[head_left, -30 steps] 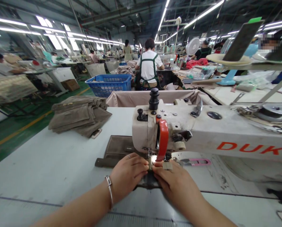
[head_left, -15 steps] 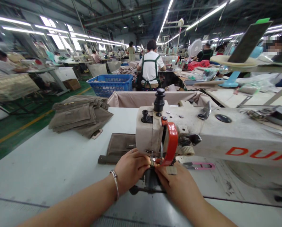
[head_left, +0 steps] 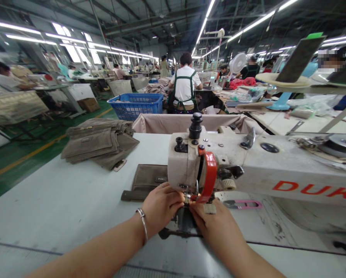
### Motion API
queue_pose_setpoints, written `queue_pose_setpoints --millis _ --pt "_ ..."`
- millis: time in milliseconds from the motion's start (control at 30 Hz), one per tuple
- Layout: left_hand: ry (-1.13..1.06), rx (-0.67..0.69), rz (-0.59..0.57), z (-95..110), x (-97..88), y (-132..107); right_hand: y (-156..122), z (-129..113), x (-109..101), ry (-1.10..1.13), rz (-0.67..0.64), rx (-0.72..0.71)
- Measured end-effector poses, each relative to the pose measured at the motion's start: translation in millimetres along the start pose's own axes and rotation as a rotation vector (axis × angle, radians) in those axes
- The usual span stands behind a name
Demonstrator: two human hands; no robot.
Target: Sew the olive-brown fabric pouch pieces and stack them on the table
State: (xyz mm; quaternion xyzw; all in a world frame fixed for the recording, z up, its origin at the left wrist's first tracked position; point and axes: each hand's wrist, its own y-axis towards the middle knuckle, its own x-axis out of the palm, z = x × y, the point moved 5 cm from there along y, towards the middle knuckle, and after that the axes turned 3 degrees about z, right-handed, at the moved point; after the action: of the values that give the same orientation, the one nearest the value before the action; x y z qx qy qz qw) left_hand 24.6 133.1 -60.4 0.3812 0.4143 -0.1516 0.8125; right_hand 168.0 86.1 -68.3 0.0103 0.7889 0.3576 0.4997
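Note:
A brown fabric panel [head_left: 145, 177] with a small dark label lies flat on the machine bed, its right part running under the head of the sewing machine [head_left: 182, 164]. My left hand [head_left: 160, 208] is closed, its fingertips pinching the panel's near edge beside the presser foot [head_left: 187, 197]. On the other side of the foot, my right hand [head_left: 219, 222] has its fingers pressed together at the work; the orange lever guard [head_left: 209, 175] partly hides them. The exact grip under the needle is hard to see. Pink-handled thread snips [head_left: 248, 204] lie right of my right hand.
A pile of brown fabric pieces [head_left: 94, 143] rests on the table [head_left: 60, 197] at the left. Behind the machine is a pink cloth-lined bin [head_left: 167, 121], then a blue basket [head_left: 135, 106]. A co-worker [head_left: 185, 83] sits beyond. Thread cones [head_left: 297, 58] stand at right.
The view has shifted slightly. Both hands stay by the presser foot, and the panel shows almost no movement.

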Motion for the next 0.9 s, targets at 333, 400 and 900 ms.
queue_pose_setpoints --millis 333,400,900 --pt "0.01 -0.027 0.044 0.3 1.0 0.5 -1.1 2.6 4.4 0.046 0.011 0.056" --pt "0.008 -0.008 0.073 4.0 -1.8 1.3 0.2 0.5 2.9 0.042 0.025 0.063" --pt "0.076 0.263 0.345 -8.1 -0.7 -11.9 1.5 8.6 9.3 -0.032 0.031 -0.007"
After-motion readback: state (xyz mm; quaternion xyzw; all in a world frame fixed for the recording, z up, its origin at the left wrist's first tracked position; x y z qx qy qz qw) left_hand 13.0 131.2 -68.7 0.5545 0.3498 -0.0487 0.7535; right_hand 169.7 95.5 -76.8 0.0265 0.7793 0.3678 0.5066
